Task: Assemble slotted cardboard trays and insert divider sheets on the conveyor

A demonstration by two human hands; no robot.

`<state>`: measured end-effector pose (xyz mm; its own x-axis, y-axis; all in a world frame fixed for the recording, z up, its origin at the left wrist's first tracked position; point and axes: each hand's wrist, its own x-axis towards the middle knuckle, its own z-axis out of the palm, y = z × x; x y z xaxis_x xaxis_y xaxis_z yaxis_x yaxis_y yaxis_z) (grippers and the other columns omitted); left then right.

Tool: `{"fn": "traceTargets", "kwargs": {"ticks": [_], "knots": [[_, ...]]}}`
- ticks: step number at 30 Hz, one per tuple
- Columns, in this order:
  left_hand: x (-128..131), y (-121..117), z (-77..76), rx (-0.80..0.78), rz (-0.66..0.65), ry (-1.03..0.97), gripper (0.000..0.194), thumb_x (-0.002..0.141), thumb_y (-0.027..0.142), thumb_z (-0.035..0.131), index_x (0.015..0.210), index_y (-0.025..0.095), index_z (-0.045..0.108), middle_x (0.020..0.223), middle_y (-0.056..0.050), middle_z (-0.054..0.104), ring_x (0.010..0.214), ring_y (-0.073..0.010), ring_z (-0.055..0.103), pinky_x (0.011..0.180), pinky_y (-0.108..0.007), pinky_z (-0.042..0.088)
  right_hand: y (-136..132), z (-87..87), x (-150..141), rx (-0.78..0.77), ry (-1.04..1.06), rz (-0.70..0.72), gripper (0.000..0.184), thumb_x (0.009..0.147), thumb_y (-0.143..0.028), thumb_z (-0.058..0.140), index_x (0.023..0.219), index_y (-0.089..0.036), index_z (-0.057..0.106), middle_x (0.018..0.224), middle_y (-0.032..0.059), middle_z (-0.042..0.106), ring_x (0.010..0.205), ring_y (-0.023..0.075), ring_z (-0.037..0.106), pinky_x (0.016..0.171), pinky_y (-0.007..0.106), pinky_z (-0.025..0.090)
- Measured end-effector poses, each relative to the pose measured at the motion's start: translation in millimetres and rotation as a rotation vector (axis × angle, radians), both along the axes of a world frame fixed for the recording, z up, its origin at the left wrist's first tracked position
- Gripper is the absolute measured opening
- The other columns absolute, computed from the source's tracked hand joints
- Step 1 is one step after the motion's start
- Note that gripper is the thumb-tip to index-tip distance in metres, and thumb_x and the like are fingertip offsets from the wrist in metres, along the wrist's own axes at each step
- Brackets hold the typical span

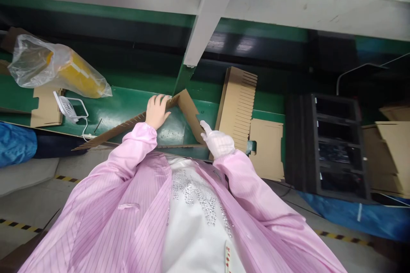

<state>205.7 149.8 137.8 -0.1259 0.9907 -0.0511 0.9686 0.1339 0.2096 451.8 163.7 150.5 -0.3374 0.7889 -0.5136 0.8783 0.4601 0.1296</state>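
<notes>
In the head view, a brown cardboard strip [190, 113] with slots along one edge is bent at an angle over the green table. My bare left hand [156, 111] grips its long left arm near the bend, fingers over the far side and thumb on the near side. At the short right arm, my white-gloved right hand [218, 140] has closed on the strip's near end, its index finger stretched along it. Part of the strip is hidden behind my left hand. Just right of the gloved hand lies a stack of slotted cardboard strips [238, 102].
Flat cardboard pieces [266, 147] lie farther right, beside a black rack with compartments [339, 147]. To the left are a small white fan [68, 108] and a clear plastic bag with something yellow inside [77, 70]. A white post [205, 21] rises behind my hands.
</notes>
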Motion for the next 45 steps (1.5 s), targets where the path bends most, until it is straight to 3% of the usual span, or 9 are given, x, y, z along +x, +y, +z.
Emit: {"fn": "traceTargets", "kwargs": {"ticks": [4, 7, 9, 14, 24, 29, 35, 40, 45], "knots": [[-7.9, 10.8, -2.2, -0.285, 0.004, 0.070, 0.046, 0.094, 0.015, 0.036, 0.140, 0.022, 0.038, 0.106, -0.013, 0.066, 0.098, -0.0262, 0.065, 0.083, -0.037, 0.048, -19.5, -9.0, 6.6, 0.106, 0.055, -0.145, 0.047, 0.091, -0.045, 0.050, 0.136, -0.028, 0.049, 0.088, 0.0081, 0.065, 0.079, 0.0195, 0.062, 0.059, 0.026, 0.034], [-1.7, 13.3, 0.7, -0.334, -0.005, 0.114, 0.047, 0.093, 0.010, 0.031, 0.138, 0.021, 0.041, 0.101, -0.013, 0.067, 0.096, -0.0263, 0.067, 0.078, -0.035, 0.049, -27.5, -16.4, 12.8, 0.225, 0.112, -0.250, 0.041, 0.091, -0.045, 0.050, 0.126, -0.025, 0.058, 0.081, 0.0077, 0.063, 0.074, 0.0179, 0.058, 0.057, 0.026, 0.027], [0.8, 16.4, 4.2, -0.357, -0.009, 0.109, 0.041, 0.094, 0.018, 0.037, 0.134, 0.020, 0.045, 0.101, -0.014, 0.068, 0.098, -0.0280, 0.066, 0.079, -0.036, 0.050, -29.1, -21.6, 16.7, 0.324, 0.165, -0.287, 0.041, 0.092, -0.049, 0.047, 0.122, -0.024, 0.062, 0.079, 0.0084, 0.061, 0.070, 0.0162, 0.054, 0.057, 0.026, 0.022], [-2.4, 35.9, 10.5, -0.415, 0.020, 0.055, 0.042, 0.089, 0.046, 0.051, 0.115, 0.015, 0.062, 0.107, -0.016, 0.067, 0.103, -0.0327, 0.063, 0.083, -0.039, 0.050, -28.2, -29.9, 23.0, 0.425, 0.302, -0.209, 0.044, 0.095, -0.053, 0.040, 0.116, -0.026, 0.068, 0.076, 0.0075, 0.058, 0.061, 0.0106, 0.039, 0.057, 0.027, 0.015], [10.0, 55.0, -12.1, -0.441, 0.143, -0.037, 0.026, 0.089, 0.031, 0.055, 0.100, 0.012, 0.069, 0.093, -0.015, 0.069, 0.095, -0.0256, 0.065, 0.081, -0.033, 0.050, -29.1, -21.4, 25.0, 0.476, 0.363, -0.166, 0.045, 0.096, -0.055, 0.034, 0.114, -0.033, 0.069, 0.069, 0.0040, 0.056, 0.057, 0.0096, 0.032, 0.056, 0.028, 0.011], [12.0, 57.3, -15.2, -0.451, 0.163, -0.042, 0.025, 0.089, 0.031, 0.056, 0.095, 0.011, 0.070, 0.087, -0.014, 0.068, 0.093, -0.0244, 0.066, 0.080, -0.033, 0.050, -22.8, -16.3, 27.4, 0.439, 0.365, -0.236, 0.045, 0.095, -0.055, 0.036, 0.118, -0.031, 0.067, 0.073, 0.0050, 0.056, 0.061, 0.0106, 0.035, 0.056, 0.027, 0.013], [14.1, 46.9, -11.9, -0.406, 0.177, 0.028, 0.028, 0.094, 0.019, 0.044, 0.100, 0.006, 0.069, 0.089, -0.018, 0.068, 0.098, -0.0238, 0.064, 0.080, -0.032, 0.048, -14.5, -32.5, 28.5, 0.336, 0.353, -0.393, 0.041, 0.094, -0.050, 0.043, 0.119, -0.029, 0.068, 0.080, 0.0063, 0.056, 0.067, 0.0125, 0.039, 0.056, 0.025, 0.019], [18.0, 38.4, -9.3, -0.417, 0.205, 0.055, 0.029, 0.093, 0.020, 0.045, 0.096, 0.006, 0.070, 0.091, -0.019, 0.069, 0.098, -0.0257, 0.065, 0.078, -0.033, 0.049, -14.3, -43.6, 29.5, 0.342, 0.442, -0.444, 0.041, 0.095, -0.048, 0.043, 0.118, -0.025, 0.069, 0.087, 0.0094, 0.058, 0.074, 0.0149, 0.045, 0.061, 0.025, 0.026], [13.6, 39.4, -6.3, -0.430, 0.234, 0.083, 0.033, 0.088, 0.005, 0.040, 0.103, 0.006, 0.069, 0.099, -0.020, 0.069, 0.101, -0.0265, 0.066, 0.079, -0.033, 0.051, -11.5, -47.8, 38.4, 0.424, 0.618, -0.592, 0.039, 0.093, -0.040, 0.043, 0.106, -0.018, 0.072, 0.096, 0.0120, 0.063, 0.089, 0.0204, 0.052, 0.074, 0.028, 0.037]]}}
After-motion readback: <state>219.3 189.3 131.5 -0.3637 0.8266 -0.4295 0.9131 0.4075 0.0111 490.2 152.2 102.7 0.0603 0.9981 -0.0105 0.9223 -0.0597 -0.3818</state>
